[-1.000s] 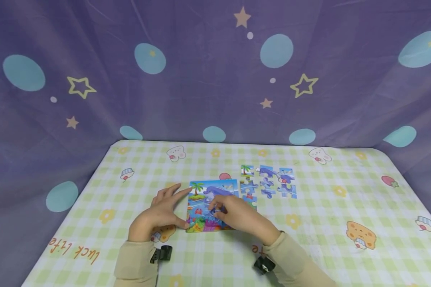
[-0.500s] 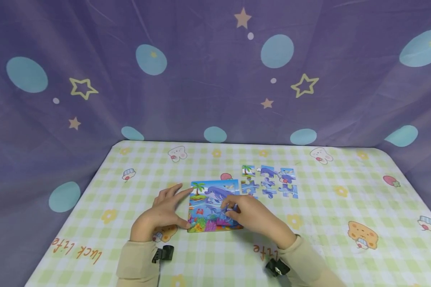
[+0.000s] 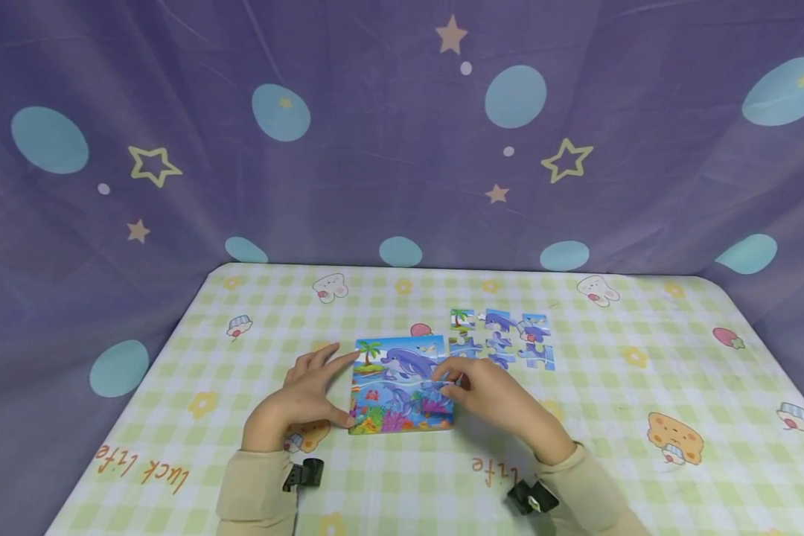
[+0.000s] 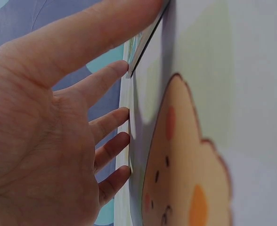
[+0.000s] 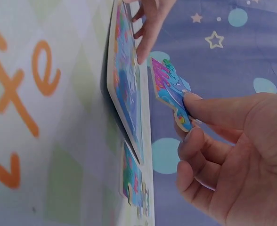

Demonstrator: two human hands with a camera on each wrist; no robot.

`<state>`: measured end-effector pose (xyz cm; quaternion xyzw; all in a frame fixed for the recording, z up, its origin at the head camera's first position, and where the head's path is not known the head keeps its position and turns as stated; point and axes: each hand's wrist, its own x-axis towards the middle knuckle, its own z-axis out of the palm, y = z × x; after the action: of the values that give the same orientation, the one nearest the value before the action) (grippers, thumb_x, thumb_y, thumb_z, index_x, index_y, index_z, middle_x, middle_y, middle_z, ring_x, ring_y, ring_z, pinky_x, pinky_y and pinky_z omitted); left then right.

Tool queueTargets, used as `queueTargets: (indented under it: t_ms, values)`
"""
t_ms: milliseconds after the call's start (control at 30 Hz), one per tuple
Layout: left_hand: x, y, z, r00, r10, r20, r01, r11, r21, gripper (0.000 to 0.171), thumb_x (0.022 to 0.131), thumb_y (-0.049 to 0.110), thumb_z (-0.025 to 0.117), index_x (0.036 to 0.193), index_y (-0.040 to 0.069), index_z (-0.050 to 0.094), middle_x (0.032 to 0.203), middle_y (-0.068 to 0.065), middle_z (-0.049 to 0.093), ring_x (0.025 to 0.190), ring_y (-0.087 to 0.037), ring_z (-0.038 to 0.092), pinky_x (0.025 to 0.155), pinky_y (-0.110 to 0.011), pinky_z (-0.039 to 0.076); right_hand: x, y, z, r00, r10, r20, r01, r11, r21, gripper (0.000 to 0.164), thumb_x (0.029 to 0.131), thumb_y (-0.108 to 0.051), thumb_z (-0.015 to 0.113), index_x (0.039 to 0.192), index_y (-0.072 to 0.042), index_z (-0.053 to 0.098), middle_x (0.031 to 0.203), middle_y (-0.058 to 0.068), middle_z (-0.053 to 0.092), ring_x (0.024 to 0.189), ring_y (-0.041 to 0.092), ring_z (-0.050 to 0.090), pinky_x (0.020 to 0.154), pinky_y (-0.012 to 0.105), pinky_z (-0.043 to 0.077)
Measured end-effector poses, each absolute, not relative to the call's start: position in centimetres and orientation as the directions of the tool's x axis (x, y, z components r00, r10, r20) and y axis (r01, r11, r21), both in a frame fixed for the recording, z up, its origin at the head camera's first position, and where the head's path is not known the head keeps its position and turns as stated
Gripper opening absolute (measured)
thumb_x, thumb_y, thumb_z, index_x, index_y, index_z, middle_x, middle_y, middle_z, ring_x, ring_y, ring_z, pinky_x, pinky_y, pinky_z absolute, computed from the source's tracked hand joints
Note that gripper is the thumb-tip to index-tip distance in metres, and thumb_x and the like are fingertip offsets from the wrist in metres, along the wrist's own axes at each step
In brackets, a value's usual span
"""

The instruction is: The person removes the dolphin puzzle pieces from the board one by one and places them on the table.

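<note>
A puzzle board (image 3: 402,356) with a dolphin, palm tree and coral picture lies on the table. My left hand (image 3: 304,391) rests at its left side with fingers spread; thumb and forefinger touch the board's edge. Over the board's right side, my right hand (image 3: 489,393) pinches a puzzle piece (image 5: 164,84) between thumb and fingers. This piece shows pink coral and blue water and is lifted clear of the board in the right wrist view. Loose puzzle pieces (image 3: 499,320) lie in rows beyond the right hand, which partly hides the nearest ones.
A green-and-white checked cloth (image 3: 650,372) with cartoon prints covers the table. Behind it hangs a purple curtain (image 3: 402,149) with stars and blue dots. In the right wrist view another loose piece (image 5: 131,172) lies beside the board.
My right hand has moved rightward across the board, carrying the pinched puzzle piece, and uncovers more of the picture. My left hand stays at the board's left edge.
</note>
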<state>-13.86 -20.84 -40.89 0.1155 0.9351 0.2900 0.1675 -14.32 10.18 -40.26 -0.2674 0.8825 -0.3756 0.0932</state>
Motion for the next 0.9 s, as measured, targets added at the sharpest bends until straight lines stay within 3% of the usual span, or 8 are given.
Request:
queueTargets:
  t_ms: [600, 900]
  values:
    - [-13.9, -21.0, -41.0, -0.916, 0.315, -0.249, 0.118, 0.804, 0.583, 0.102, 0.067, 0.031, 0.092, 0.154, 0.019, 0.039, 0.162, -0.016, 0.016, 0.142, -0.045, 0.014, 0.107, -0.07, 0.019, -15.4, 12.7, -39.9, -0.862, -0.506, 0.039, -0.376, 0.585, -0.719, 0.013, 0.093, -0.006, 0.067, 0.104, -0.012, 0.072, 0.091, -0.003, 0.067, 0.073, 0.012, 0.055, 0.063, 0.028, 0.047]
    - [-13.8, -20.9, -40.8, -0.915, 0.315, -0.251, 0.121, 0.81, 0.574, 0.102, 0.067, 0.033, 0.092, 0.154, 0.02, 0.039, 0.162, -0.016, 0.017, 0.141, -0.045, 0.015, 0.107, -0.069, 0.02, -15.9, 14.1, -39.8, -0.89, -0.455, 0.037, -0.346, 0.62, -0.704, 0.012, 0.091, -0.004, 0.069, 0.099, -0.012, 0.073, 0.086, -0.004, 0.066, 0.074, 0.011, 0.056, 0.068, 0.031, 0.048]
